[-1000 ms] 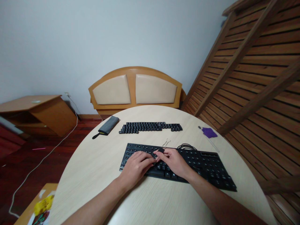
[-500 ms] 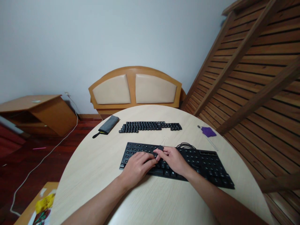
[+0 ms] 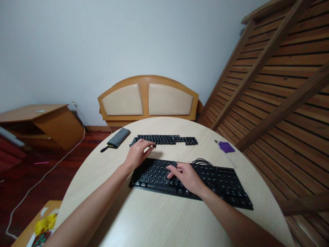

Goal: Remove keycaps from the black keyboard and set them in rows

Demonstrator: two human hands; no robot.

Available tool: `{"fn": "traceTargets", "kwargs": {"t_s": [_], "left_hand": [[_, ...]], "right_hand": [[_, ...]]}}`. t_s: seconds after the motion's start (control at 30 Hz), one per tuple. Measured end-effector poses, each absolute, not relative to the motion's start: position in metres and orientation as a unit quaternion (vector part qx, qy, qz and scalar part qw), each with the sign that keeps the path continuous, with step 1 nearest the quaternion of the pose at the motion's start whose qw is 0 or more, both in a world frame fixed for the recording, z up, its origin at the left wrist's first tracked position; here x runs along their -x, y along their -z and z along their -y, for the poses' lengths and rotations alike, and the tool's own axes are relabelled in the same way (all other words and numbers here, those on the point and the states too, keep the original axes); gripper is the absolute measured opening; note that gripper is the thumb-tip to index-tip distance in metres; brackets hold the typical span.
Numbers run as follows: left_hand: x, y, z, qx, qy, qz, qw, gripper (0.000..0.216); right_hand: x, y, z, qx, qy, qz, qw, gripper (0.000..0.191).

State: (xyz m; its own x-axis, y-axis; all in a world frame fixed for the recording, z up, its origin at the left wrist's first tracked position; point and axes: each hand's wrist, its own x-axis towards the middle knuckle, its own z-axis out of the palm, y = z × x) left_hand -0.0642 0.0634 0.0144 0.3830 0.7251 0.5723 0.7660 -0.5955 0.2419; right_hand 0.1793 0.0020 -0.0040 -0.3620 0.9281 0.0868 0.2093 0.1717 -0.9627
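Note:
A black keyboard [image 3: 159, 185] lies on the table, most of its keys bare down to the switches, with a few keycaps left along the near edge. Over its middle, my right hand [image 3: 186, 176] is closed on a keycap puller [image 3: 174, 164] with a dark handle and thin wire loops at both ends. My left hand [image 3: 137, 154] is raised past the keyboard's far left corner, pinching a small black keycap [image 3: 154, 145] between thumb and fingers. Just beyond it, rows of removed keycaps [image 3: 164, 139] are laid out in keyboard order, partly hidden by that hand.
On the round table [image 3: 123, 212] lie a grey pouch [image 3: 118, 138] at left, a purple cloth [image 3: 226, 147] and a thin brush [image 3: 228, 158] at right. A coiled cable [image 3: 202, 162] sits behind the keyboard. Wooden slats [image 3: 277, 113] lean on the right.
My left hand has lifted off the keyboard and moved away toward the laid-out keycaps, carrying a keycap. My right hand stays over the keyboard with the puller.

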Motion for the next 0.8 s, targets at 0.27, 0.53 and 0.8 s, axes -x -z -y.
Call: {"fn": "traceTargets", "kwargs": {"t_s": [0.27,0.53,0.8], "left_hand": [[0.081,0.007,-0.115,0.873,0.249,0.417,0.043,0.017],[0.088,0.028,-0.133,0.866,0.258,0.425,0.050,0.013],[0.090,0.033,-0.139,0.865,0.246,0.434,0.047,0.013]], "right_hand": [[-0.178,0.008,-0.002,0.424,-0.490,0.666,0.369,0.041],[-0.179,0.008,-0.003,0.428,-0.488,0.669,0.363,0.042],[-0.180,0.007,-0.001,0.430,-0.486,0.670,0.360,0.041]]}}
